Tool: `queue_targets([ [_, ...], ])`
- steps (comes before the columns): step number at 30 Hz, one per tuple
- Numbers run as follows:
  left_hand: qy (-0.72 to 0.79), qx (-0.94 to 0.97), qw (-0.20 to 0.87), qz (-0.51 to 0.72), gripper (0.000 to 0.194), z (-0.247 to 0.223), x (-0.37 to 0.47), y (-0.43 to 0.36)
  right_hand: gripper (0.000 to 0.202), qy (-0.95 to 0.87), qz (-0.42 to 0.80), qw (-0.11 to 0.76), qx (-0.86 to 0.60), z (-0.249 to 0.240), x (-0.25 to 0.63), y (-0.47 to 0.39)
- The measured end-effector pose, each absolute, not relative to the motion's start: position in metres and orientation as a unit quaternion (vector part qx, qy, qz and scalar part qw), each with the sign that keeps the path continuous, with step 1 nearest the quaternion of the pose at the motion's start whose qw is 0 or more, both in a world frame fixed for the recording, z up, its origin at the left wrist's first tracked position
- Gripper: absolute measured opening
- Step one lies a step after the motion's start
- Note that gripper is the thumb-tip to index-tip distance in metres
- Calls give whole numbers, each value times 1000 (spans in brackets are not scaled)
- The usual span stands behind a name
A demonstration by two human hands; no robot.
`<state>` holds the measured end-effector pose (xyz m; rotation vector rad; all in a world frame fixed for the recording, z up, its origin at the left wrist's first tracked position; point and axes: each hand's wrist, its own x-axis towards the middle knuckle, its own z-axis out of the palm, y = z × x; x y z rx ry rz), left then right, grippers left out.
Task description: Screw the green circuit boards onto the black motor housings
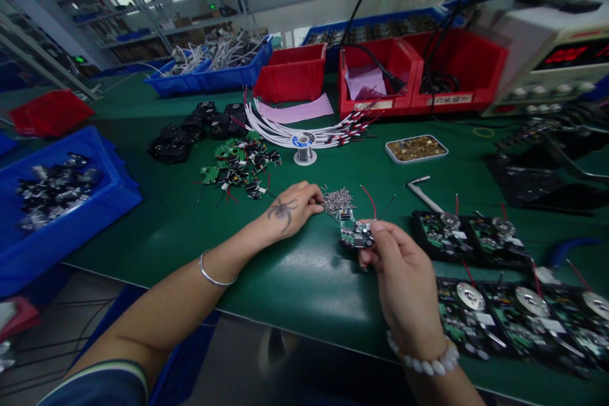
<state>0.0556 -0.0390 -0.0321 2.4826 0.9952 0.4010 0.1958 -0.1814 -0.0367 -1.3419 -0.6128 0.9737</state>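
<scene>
Between thumb and fingers, my right hand (402, 273) holds a small circuit board (356, 236) with a red wire, just above the green table (295, 273). My left hand (295, 210) reaches the left side of a pile of small metal screws or pins (339, 200). Its thumb and forefinger are pinched together, and what they hold, if anything, is too small to make out. Behind my left hand lies a heap of green circuit boards (238, 162) with wires. A solder spool (304, 149) stands behind the pile.
Assembled units (471, 298) in black housings fill the right side. A tray of brass-coloured parts (416, 148) and a bent metal tool (425, 195) lie behind them. White cables (285, 130), red bins (292, 73) and a power supply (561, 57) stand farther back. A blue bin (109, 171) is left.
</scene>
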Motion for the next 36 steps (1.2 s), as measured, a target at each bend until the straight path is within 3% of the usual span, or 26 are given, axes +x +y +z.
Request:
queue_targets([
  [5,362,894,210,163,7,-27,59,-45,28,-269,430,635,-583,-36,195,-180],
  [8,323,880,206,282,6,-14,61,-58,28,-265,432,636,-582,-35,195,-180],
  [12,164,871,231,401,5,0,63,-77,28,-263,437,638,-578,-33,195,-181],
  [16,66,897,228,372,7,-1,64,-82,27,-263,444,640,-570,-33,195,-181],
  [22,43,920,181,346,7,-2,65,-79,26,-274,438,640,-568,-34,195,-180],
  [28,-38,940,93,325,17,6,61,-78,26,-271,442,647,-559,-33,195,-181],
  [30,-16,937,93,336,14,7,59,-73,26,-263,443,658,-549,-34,195,-181],
  [33,164,911,93,367,9,1,56,-59,26,-252,442,663,-549,-35,195,-181],
  [36,309,907,73,277,7,-12,51,-41,26,-246,442,665,-549,-35,195,-181],
])
